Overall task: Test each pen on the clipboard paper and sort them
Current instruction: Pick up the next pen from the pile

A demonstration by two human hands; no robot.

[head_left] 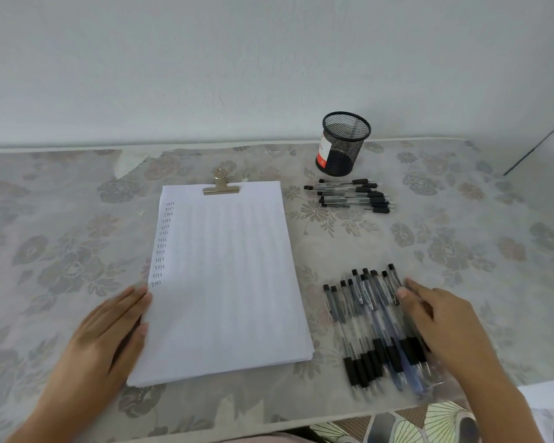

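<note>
A stack of white paper (231,276) under a metal clip (220,187) lies mid-table, with a column of small ink marks (162,243) down its left margin. My left hand (109,330) rests flat on the paper's lower left edge, fingers straight. A near-right pile of several clear pens with black grips (365,327) lies on the cloth. My right hand (438,324) lies over the right side of this pile, fingers reaching among the pens; whether they grip one is unclear. A second group of several pens (352,196) lies farther back.
A black mesh pen cup (344,143) with a red-and-white label stands at the back right, apparently holding nothing. A floral cloth (61,251) covers the table. The wall runs behind; the table's front edge is close to me.
</note>
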